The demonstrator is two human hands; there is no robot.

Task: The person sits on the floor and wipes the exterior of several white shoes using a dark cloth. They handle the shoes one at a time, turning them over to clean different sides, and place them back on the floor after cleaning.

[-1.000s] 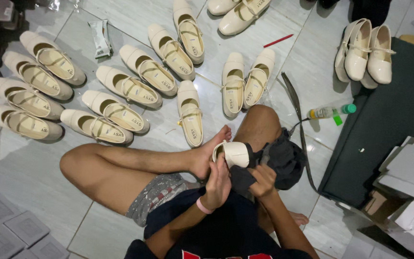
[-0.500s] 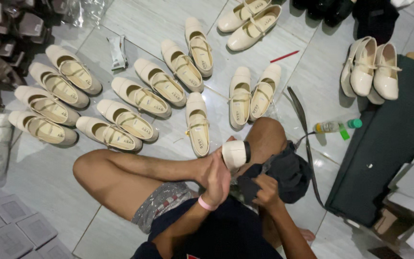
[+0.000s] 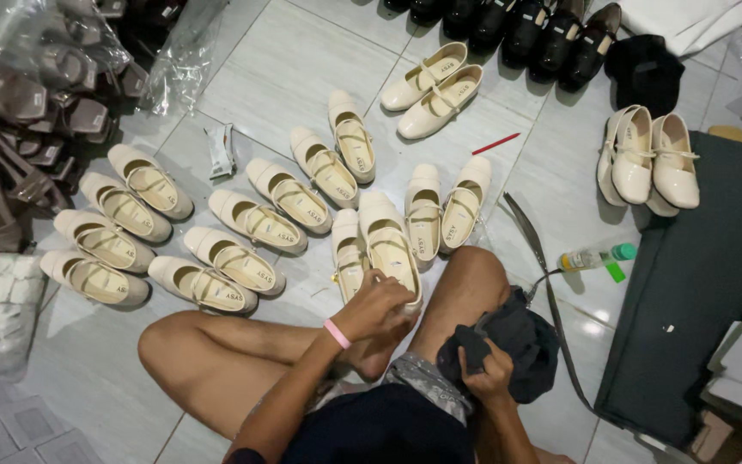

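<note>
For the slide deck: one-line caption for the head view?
Seated on tile, left hand sets a cream shoe among rows; right hand grips a dark cloth.

A cream strapped shoe point(image 3: 391, 249) is held upright, toe outward, above the tiled floor; a dark cloth point(image 3: 508, 344) is bunched on the knee.

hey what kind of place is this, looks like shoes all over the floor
Probably a small shoe workshop or packing room. Rows of cream strap shoes lie on the tiled floor, black pairs line the top edge, and bagged brown sandals pile up beside them.
</note>
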